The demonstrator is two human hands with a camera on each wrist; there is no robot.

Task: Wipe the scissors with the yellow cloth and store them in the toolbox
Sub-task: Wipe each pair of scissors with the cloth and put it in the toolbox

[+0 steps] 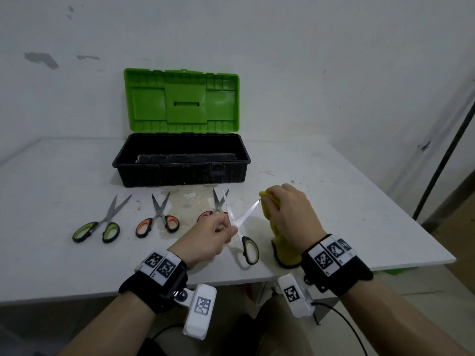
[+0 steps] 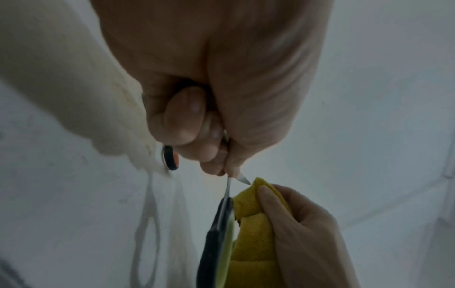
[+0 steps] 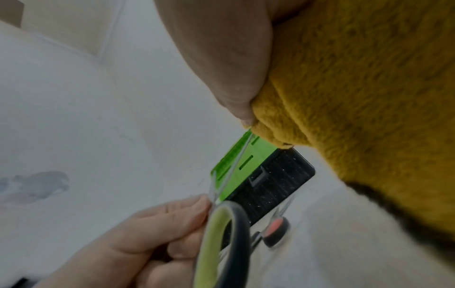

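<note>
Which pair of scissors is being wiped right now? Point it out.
The green-handled scissors gripped by the left hand, blades spread, one blade tip in the yellow cloth held by the right hand. The other three pairs lie untouched on the table.

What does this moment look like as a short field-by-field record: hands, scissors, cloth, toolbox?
left hand: left hand holds the green-handled scissors up, blades spread
right hand: right hand grips the yellow cloth, bunched around one blade tip
scissors on table: second green-handled pair, orange-handled pair, red-handled pair partly behind the left hand
toolbox: toolbox open, green lid upright; no scissors visible inside
stage: wiping under way, nothing stored
</note>
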